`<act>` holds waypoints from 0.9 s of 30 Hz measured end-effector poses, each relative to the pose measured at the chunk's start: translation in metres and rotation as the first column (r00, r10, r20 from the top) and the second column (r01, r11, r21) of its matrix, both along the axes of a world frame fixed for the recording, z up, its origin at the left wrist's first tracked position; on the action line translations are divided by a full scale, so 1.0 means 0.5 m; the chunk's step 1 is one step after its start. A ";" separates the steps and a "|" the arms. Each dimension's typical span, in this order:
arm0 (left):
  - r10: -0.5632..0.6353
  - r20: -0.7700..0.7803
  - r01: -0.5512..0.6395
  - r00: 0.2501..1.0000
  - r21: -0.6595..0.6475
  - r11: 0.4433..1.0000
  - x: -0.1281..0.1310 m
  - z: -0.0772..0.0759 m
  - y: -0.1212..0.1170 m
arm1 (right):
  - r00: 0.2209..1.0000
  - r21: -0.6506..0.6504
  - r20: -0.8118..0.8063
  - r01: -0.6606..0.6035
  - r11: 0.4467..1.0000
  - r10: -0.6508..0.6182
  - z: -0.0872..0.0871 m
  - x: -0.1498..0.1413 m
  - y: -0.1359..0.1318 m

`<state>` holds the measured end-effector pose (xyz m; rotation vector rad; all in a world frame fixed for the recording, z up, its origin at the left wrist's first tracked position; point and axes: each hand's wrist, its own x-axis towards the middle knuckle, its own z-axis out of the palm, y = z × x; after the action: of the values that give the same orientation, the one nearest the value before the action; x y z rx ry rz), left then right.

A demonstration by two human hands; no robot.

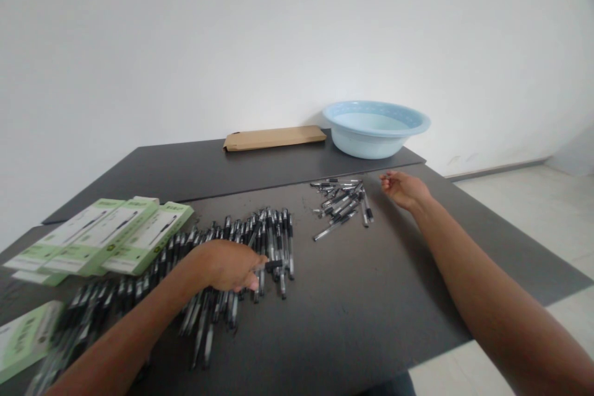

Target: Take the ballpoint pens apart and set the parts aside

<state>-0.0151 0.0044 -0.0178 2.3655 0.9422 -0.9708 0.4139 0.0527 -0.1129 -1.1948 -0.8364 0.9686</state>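
So there's a black-gripped pen (273,265) pinched in the left hand (232,265), left of and nearer than the blue basin (366,145). The pen row (270,235) under it dwarfs the loose heap (342,201) in front of the basin, so I'd guess loads left. Right hand (404,190), just before the basin: fingertips bunched, can't tell if holding anything. Green boxes (109,236) sit well left of the basin.

The left hand (232,263) covers one end of its pen (273,265), and the forearm (139,328) hides part of the pen pile (279,232). The lowest green box (25,340) runs off the left edge. What the right hand (404,190) pinches is too small to tell.
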 end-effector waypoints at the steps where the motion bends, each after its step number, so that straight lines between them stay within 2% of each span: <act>1: -0.002 -0.004 0.002 1.000 -0.001 1.000 0.001 0.000 0.000 | 0.998 -0.005 0.045 -0.044 0.999 0.044 0.005 -0.009 -0.005; 4: 0.003 0.005 -0.003 1.000 0.000 1.000 0.001 -0.002 0.000 | 0.945 -0.037 0.295 -0.137 0.990 0.142 0.016 -0.046 -0.016; 6: 0.012 0.013 -0.012 1.000 -0.002 1.000 0.000 -0.004 0.002 | 0.861 -0.059 0.471 -0.185 0.981 0.191 0.022 -0.078 -0.022; 8: 0.016 0.005 -0.016 1.000 -0.009 1.000 0.000 -0.006 0.004 | 0.724 -0.099 0.645 -0.238 0.966 0.245 0.026 -0.112 -0.028; 11: 0.016 -0.007 -0.016 1.000 -0.009 1.000 0.000 -0.007 0.005 | 0.459 -0.188 0.831 -0.301 0.935 0.315 0.030 -0.157 -0.035; 14: 0.023 -0.012 -0.023 1.000 -0.010 1.000 0.000 -0.008 0.006 | 0.226 -0.271 0.911 -0.302 0.914 0.345 0.029 -0.181 -0.039; 17: 0.010 -0.006 -0.010 1.000 -0.018 1.000 0.001 -0.008 0.006 | 0.059 -0.331 0.932 -0.270 0.904 0.359 0.027 -0.185 -0.041; 21: -0.003 0.004 0.003 1.000 -0.013 1.000 0.003 -0.006 0.004 | -0.061 -0.373 0.927 -0.235 0.898 0.369 0.028 -0.180 -0.039; 27: -0.005 0.001 0.005 1.000 0.006 1.000 0.004 -0.002 0.002 | -0.132 -0.432 0.902 -0.256 0.865 0.411 0.036 -0.185 -0.022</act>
<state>-0.0133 0.0054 -0.0187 2.3746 0.9404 -0.9705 0.3215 0.0416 -0.0950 -1.8150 -2.4889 0.2804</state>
